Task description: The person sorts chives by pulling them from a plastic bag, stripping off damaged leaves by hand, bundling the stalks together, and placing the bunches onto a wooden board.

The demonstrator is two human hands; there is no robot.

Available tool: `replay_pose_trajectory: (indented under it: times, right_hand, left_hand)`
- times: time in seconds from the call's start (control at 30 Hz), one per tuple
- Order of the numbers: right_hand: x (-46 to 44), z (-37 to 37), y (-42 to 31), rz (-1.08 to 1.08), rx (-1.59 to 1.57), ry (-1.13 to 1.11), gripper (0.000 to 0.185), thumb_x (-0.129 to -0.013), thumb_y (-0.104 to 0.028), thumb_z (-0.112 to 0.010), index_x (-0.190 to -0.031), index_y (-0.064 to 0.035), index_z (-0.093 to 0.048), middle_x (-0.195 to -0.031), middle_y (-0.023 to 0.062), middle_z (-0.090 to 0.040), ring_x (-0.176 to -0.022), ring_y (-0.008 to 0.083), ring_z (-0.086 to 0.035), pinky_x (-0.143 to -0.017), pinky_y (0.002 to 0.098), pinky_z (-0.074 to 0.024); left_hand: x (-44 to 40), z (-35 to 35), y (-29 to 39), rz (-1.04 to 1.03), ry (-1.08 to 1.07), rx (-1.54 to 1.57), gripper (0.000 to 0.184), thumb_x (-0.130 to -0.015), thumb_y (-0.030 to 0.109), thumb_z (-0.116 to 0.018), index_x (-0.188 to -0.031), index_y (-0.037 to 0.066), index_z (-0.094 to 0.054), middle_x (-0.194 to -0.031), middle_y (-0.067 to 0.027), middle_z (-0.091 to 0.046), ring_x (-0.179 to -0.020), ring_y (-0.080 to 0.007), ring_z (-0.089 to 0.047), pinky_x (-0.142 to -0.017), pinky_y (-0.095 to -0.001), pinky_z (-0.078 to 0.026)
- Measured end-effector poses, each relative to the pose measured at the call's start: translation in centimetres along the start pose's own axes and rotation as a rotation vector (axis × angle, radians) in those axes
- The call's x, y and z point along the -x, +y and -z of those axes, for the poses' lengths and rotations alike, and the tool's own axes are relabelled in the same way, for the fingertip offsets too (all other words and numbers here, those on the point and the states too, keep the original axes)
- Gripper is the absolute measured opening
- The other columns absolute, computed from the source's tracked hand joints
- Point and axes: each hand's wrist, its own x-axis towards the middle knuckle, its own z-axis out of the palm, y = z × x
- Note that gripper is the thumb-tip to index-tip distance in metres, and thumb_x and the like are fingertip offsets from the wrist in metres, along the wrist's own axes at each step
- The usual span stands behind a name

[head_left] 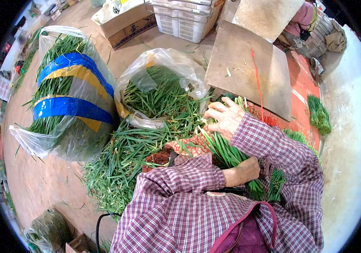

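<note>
A bunch of garlic chives point(227, 152) lies across my lap, its pale stem ends pointing away from me. My left hand point(243, 172) is bent over the leafy part and closed on it, fingers mostly hidden beneath. Farther forward, my right hand point(224, 119) curls its fingers and thumb around the pale stem ends. Loose chive leaves point(125, 160) are heaped to the left of my lap, beside a patterned red cloth point(191, 145). A red strip point(256, 82) hangs over the board in front of my right hand.
An open clear bag point(174, 59) of chives stands ahead. Left of it is a large bundle point(77, 105) wrapped in blue and yellow plastic. Boards point(243, 63), a white crate point(180, 23) and a cardboard box point(125, 29) are farther off. A tied chive bunch point(318, 114) lies at right.
</note>
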Motion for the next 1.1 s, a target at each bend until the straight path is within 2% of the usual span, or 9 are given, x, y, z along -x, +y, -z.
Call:
replay_pose_trajectory:
  times: [0.23, 0.33, 0.4, 0.63, 0.8, 0.9, 1.03, 1.07, 1.1]
  right_hand:
    - [-1.3, 0.8, 0.2, 0.083, -0.018, -0.102, 0.022, -0.066, -0.018, -0.067, -0.088, -0.0188, -0.063, -0.105, -0.0006, -0.055, -0.108, 0.0188, -0.048, -0.091, 0.0397, -0.0368]
    - [-1.5, 1.2, 0.4, 0.018, -0.008, -0.169, 0.043, -0.061, -0.021, -0.074, -0.1, -0.0183, -0.057, -0.106, -0.0006, -0.054, -0.106, 0.0188, -0.049, -0.091, 0.0384, -0.0356]
    - [-1.2, 1.3, 0.4, -0.057, -0.037, -0.196, 0.059, -0.056, -0.022, -0.079, -0.108, -0.0173, -0.052, -0.106, 0.0, -0.054, -0.105, 0.0192, -0.05, -0.089, 0.0379, -0.0356]
    - [0.1, 1.3, 0.6, -0.07, -0.023, -0.088, 0.051, -0.055, -0.018, -0.078, -0.101, -0.0182, -0.056, -0.105, -0.0006, -0.053, -0.103, 0.0194, -0.05, -0.093, 0.0401, -0.0346]
    - [0.0, 1.1, 0.7, -0.027, 0.022, -0.162, 0.034, -0.062, -0.017, -0.069, -0.095, -0.0231, -0.065, -0.111, 0.0007, -0.054, -0.116, 0.0208, -0.044, -0.102, 0.0526, -0.0291]
    - [-0.7, 1.3, 0.2, 0.036, 0.046, -0.272, 0.026, -0.062, -0.015, -0.067, -0.087, -0.0206, -0.067, -0.115, 0.001, -0.053, -0.117, 0.021, -0.044, -0.101, 0.053, -0.0291]
    - [-0.8, 0.3, 0.7, 0.105, -0.014, -0.164, 0.021, -0.062, -0.015, -0.066, -0.083, -0.0189, -0.068, -0.105, -0.0001, -0.058, -0.114, 0.0208, -0.047, -0.101, 0.0501, -0.0313]
    - [-1.0, -0.4, 0.9, 0.141, 0.021, -0.04, 0.018, -0.063, -0.015, -0.066, -0.081, -0.0163, -0.066, -0.088, 0.0001, -0.062, -0.1, 0.0193, -0.056, -0.097, 0.044, -0.0368]
    - [-1.3, -0.3, 1.0, 0.141, 0.022, -0.041, 0.018, -0.063, -0.015, -0.066, -0.081, -0.0163, -0.066, -0.088, 0.0001, -0.062, -0.1, 0.0193, -0.056, -0.097, 0.044, -0.0368]
  left_hand:
    - [0.0, 0.9, -0.2, 0.016, -0.069, -0.073, 0.012, -0.073, 0.017, -0.059, -0.071, 0.01, -0.069, -0.072, -0.0021, -0.064, -0.07, -0.0183, -0.058, -0.067, -0.0325, -0.04]
    - [0.4, 0.6, -0.3, 0.042, 0.094, -0.183, 0.012, -0.074, 0.016, -0.059, -0.069, 0.011, -0.068, -0.069, -0.0004, -0.062, -0.066, -0.0165, -0.055, -0.063, -0.0307, -0.037]
    - [0.5, 1.3, -0.3, 0.033, 0.037, -0.155, 0.012, -0.074, 0.015, -0.059, -0.068, 0.01, -0.068, -0.067, 0.0001, -0.06, -0.065, -0.0161, -0.053, -0.062, -0.0306, -0.036]
    - [0.9, 1.9, -0.4, 0.004, 0.029, -0.132, 0.013, -0.074, 0.016, -0.058, -0.066, 0.01, -0.066, -0.066, 0.0007, -0.059, -0.064, -0.0157, -0.052, -0.061, -0.0306, -0.035]
    - [0.7, 1.1, -0.3, -0.004, 0.042, -0.152, 0.012, -0.073, 0.016, -0.058, -0.066, 0.01, -0.067, -0.066, -0.0003, -0.059, -0.064, -0.016, -0.052, -0.062, -0.0298, -0.035]
    - [0.7, 1.6, -0.4, -0.016, -0.004, -0.12, 0.012, -0.073, 0.016, -0.058, -0.067, 0.01, -0.066, -0.066, -0.0012, -0.059, -0.064, -0.0162, -0.052, -0.062, -0.0294, -0.035]
    - [0.8, 2.1, -0.4, 0.0, -0.035, -0.131, 0.013, -0.074, 0.015, -0.058, -0.072, 0.007, -0.068, -0.069, -0.0036, -0.062, -0.068, -0.0182, -0.055, -0.068, -0.0305, -0.039]
    - [0.8, 1.8, -0.3, 0.0, -0.035, -0.131, 0.013, -0.074, 0.015, -0.058, -0.072, 0.007, -0.068, -0.069, -0.0036, -0.062, -0.068, -0.0182, -0.055, -0.068, -0.0305, -0.039]
    - [0.7, 1.4, -0.3, -0.004, -0.015, -0.139, 0.015, -0.075, 0.016, -0.058, -0.075, 0.006, -0.069, -0.073, -0.0052, -0.063, -0.072, -0.0198, -0.057, -0.073, -0.0319, -0.04]
